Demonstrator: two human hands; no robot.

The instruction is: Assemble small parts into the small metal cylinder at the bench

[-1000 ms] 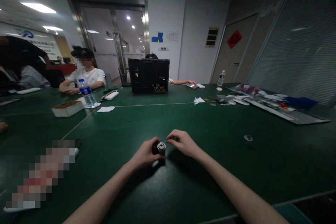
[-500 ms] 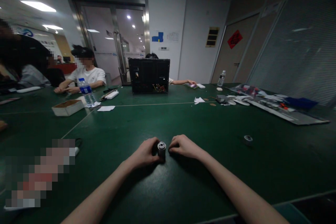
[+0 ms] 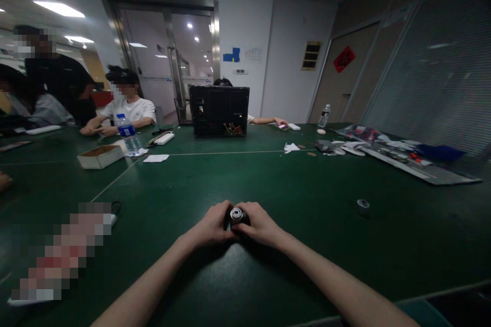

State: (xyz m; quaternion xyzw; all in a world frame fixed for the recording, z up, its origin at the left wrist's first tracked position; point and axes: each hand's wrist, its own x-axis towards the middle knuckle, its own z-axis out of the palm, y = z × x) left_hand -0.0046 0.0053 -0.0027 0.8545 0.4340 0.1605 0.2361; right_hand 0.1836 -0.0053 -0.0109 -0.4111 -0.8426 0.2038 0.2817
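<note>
Left hand (image 3: 215, 222): holding metal-topped cylinder (image 3: 237, 213)
Right hand (image 3: 263, 224): gripping opposite side
Cylinder: upright, toward near edge of worktop (image 3: 238, 281)

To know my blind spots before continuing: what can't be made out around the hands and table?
In the head view:
Metal cylinder: side mostly hidden by the left hand and right hand.
Small round part: too small and dim for detail.
Item at lower left: blurred by pixelation.
Person behind the black case: mostly hidden by it.
Co-worker's hand: cut off by the left edge.
</note>
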